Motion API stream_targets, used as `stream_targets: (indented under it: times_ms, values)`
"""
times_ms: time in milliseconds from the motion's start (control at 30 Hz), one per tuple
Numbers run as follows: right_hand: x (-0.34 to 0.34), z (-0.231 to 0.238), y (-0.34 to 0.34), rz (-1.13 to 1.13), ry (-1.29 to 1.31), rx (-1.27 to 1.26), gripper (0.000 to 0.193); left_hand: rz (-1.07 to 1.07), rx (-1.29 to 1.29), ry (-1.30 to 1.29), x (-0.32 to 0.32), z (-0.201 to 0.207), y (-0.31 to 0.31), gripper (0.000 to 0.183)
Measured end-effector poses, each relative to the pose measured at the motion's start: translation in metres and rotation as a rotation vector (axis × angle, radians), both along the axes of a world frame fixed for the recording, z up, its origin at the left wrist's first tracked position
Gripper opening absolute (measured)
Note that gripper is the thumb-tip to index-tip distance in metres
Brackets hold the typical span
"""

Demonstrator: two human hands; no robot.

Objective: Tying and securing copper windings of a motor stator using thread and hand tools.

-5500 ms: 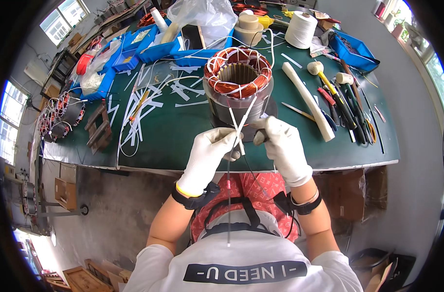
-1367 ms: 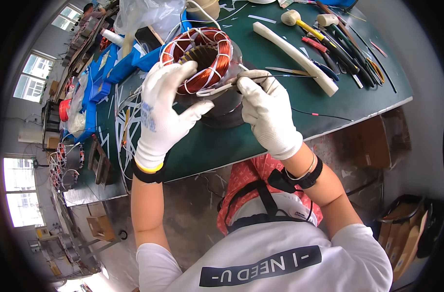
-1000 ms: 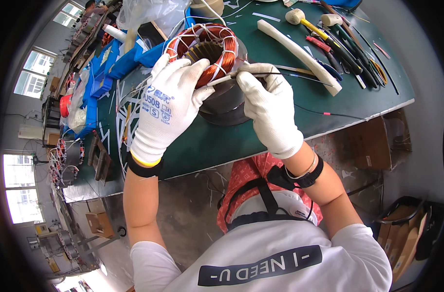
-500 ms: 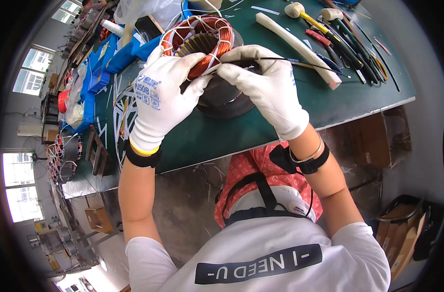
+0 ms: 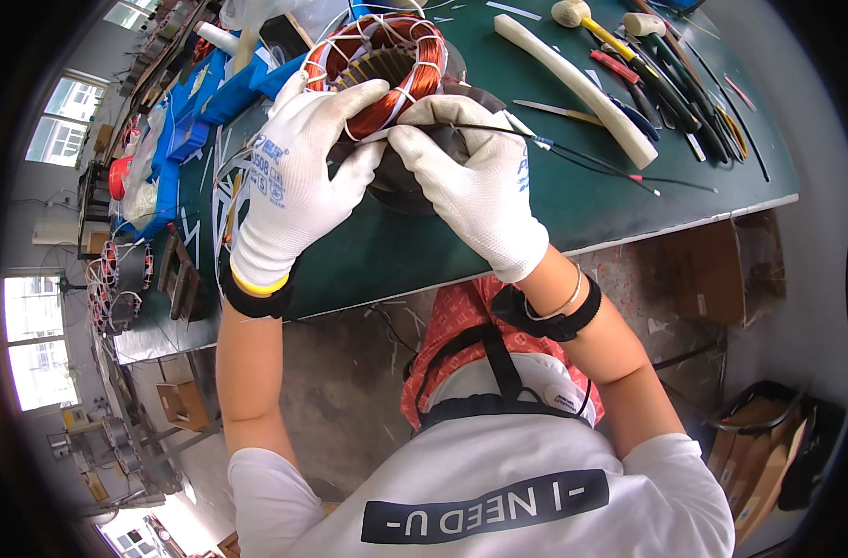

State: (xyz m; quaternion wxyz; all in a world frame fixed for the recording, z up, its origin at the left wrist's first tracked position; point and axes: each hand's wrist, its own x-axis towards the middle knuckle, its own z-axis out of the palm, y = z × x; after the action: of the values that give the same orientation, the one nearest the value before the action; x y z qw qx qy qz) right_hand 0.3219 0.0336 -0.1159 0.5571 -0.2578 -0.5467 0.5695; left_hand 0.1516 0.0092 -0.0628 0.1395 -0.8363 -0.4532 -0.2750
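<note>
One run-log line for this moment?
left hand: gripping copper winding | right hand: pinching thin black wire at stator | green bench

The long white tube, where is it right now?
In the head view, the long white tube lies slantwise on the green table, right of the copper-wound motor core, beside the row of hand tools.

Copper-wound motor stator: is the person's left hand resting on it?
Yes, the gloved left hand lies over the stator, fingers on its copper winding.
</note>
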Motion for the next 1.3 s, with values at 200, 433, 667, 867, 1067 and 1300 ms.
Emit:
stream_targets:
  times_ms: [200, 433, 667, 867, 1067, 1300]
  values:
    - [-0.004, -0.006, 0.002, -0.085, -0.089, 0.044, 0.011, 0.005, -0.022, 0.027, 0.003, 0.002, -0.004, 0.045]
    - [0.001, -0.006, 0.01, -0.036, 0.003, 0.027, 0.011, -0.015, 0.059, -0.058, 0.001, -0.009, 0.004, 0.043]
    - [-0.001, -0.013, 0.001, -0.149, -0.155, 0.203, 0.011, 0.068, 0.099, -0.27, 0.014, -0.026, 0.008, 0.034]
    - [-0.01, -0.008, -0.003, -0.067, -0.086, 0.136, 0.01, 0.083, 0.151, -0.223, 0.009, -0.026, 0.007, 0.032]
    - [-0.006, 0.0, -0.002, -0.051, -0.012, -0.028, 0.011, 0.017, -0.036, -0.019, -0.004, -0.005, -0.004, 0.051]
    - [-0.006, -0.015, 0.008, -0.166, -0.212, 0.2, 0.01, -0.006, -0.079, 0.129, -0.005, 0.008, -0.004, 0.065]
